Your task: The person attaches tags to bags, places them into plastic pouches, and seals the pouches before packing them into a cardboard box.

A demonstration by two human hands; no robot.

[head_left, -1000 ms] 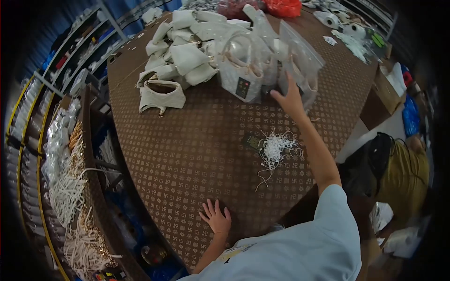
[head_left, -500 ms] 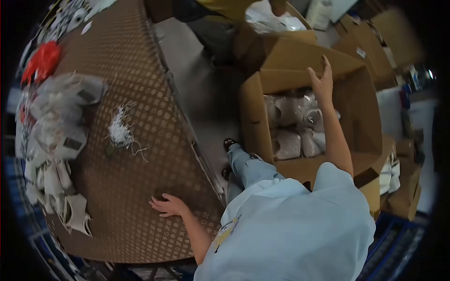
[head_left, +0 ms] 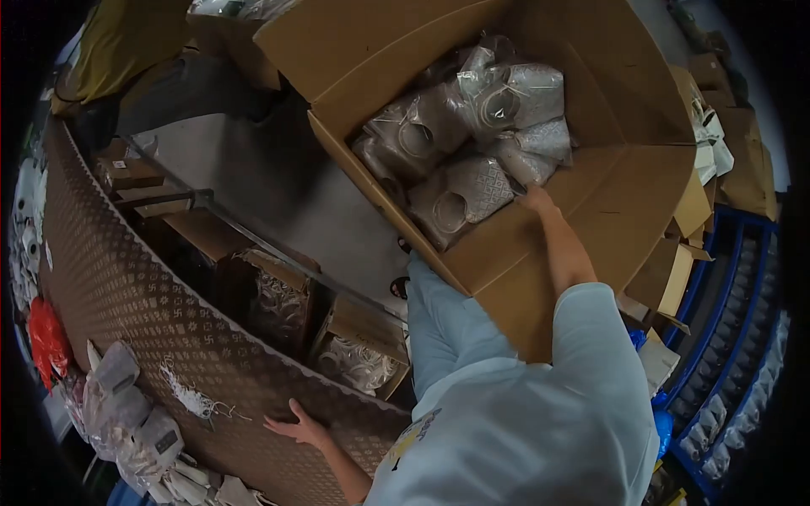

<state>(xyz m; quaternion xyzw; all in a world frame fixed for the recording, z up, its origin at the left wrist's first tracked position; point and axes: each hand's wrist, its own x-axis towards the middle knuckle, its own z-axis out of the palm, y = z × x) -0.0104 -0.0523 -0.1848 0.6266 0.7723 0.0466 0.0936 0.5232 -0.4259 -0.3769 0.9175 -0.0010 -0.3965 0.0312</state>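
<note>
My right hand (head_left: 535, 199) reaches into a large open cardboard box (head_left: 629, 198) and touches a clear-bagged white handbag (head_left: 472, 190) inside; its fingers are partly hidden, so a grip does not show. Several more bagged bags (head_left: 506, 97) fill the box. My left hand (head_left: 295, 426) rests flat and spread on the brown patterned table (head_left: 126, 287), near its edge. A tangle of white strings (head_left: 196, 396) lies on the table just left of that hand.
Bagged white handbags (head_left: 131, 417) pile at the table's lower left beside a red bag (head_left: 46, 341). Smaller boxes with white cords (head_left: 359, 363) sit under the table. Another person in a yellow top (head_left: 126, 42) is at upper left. Blue shelving (head_left: 726, 379) stands right.
My view has swung from the table toward the cardboard box. My right hand dropped from the box's far flap down onto the bagged bags. My left hand stayed on the table.
</note>
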